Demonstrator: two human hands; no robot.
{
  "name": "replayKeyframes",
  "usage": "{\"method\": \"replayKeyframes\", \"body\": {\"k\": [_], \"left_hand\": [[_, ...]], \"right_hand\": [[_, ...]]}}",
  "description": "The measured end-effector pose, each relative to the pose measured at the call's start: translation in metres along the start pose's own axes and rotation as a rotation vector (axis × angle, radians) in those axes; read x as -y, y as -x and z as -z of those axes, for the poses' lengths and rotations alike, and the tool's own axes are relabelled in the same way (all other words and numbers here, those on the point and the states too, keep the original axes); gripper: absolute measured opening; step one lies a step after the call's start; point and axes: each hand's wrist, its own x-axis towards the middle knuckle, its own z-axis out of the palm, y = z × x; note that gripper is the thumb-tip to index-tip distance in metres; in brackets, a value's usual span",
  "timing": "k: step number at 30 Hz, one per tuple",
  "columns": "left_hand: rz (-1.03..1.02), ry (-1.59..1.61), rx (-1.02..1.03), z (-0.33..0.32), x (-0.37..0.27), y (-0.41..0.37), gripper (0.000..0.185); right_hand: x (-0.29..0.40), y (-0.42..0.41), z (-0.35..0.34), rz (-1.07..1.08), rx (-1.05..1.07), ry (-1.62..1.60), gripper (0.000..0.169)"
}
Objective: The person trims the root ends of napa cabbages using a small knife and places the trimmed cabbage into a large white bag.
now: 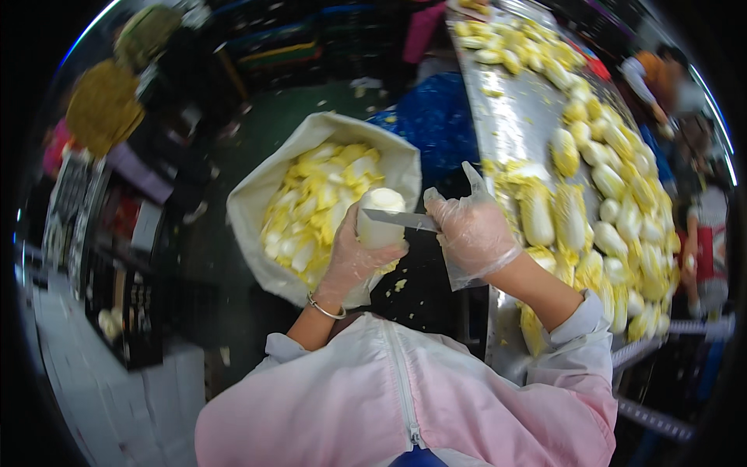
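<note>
My left hand (362,257), in a clear plastic glove, is closed around a napa cabbage (382,225) whose pale, cut base faces up. A knife (402,219) is in my gloved right hand (475,233); its flat metal blade lies across the near side of the cabbage, just below the base. Whether the edge is in the leaves I cannot tell. Under and beyond my left hand stands an open white sack (257,198) holding loose yellow and white cabbage leaves (315,198).
A metal table (508,125) on the right bears many napa cabbages (610,181). A blue plastic bag (437,122) lies beside it. Co-workers stand beyond the table and at the upper left. A black crate (143,292) and white boxes (105,373) are at the left.
</note>
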Motion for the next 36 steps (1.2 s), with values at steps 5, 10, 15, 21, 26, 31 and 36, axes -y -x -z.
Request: {"method": "replayKeyframes", "body": {"k": [5, 10, 15, 21, 26, 31, 36], "left_hand": [[-0.010, -0.303, -0.305, 0.024, -0.031, 0.038, 0.083], [-0.088, -0.348, -0.430, 0.048, -0.025, 0.066, 0.082], [-0.106, -0.421, -0.461, 0.062, -0.020, 0.080, 0.080], [-0.058, -0.385, -0.442, 0.074, -0.015, 0.087, 0.080], [0.005, -0.339, -0.468, 0.077, -0.015, 0.081, 0.080], [0.021, -0.306, -0.433, 0.079, -0.010, 0.083, 0.076], [0.017, -0.263, -0.364, 0.087, -0.004, 0.089, 0.077]], "right_hand": [[0.046, -0.034, -0.025, 0.161, 0.048, -0.019, 0.009], [0.074, -0.049, -0.049, 0.310, 0.010, -0.046, 0.012], [0.087, -0.055, -0.066, 0.297, 0.033, -0.061, 0.015], [0.098, -0.057, -0.074, 0.286, 0.024, -0.143, 0.028], [0.102, -0.060, -0.074, 0.264, 0.078, -0.079, 0.028], [0.099, -0.061, -0.083, 0.300, 0.031, 0.006, 0.018], [0.092, -0.071, -0.100, 0.262, 0.003, -0.083, 0.012]]}}
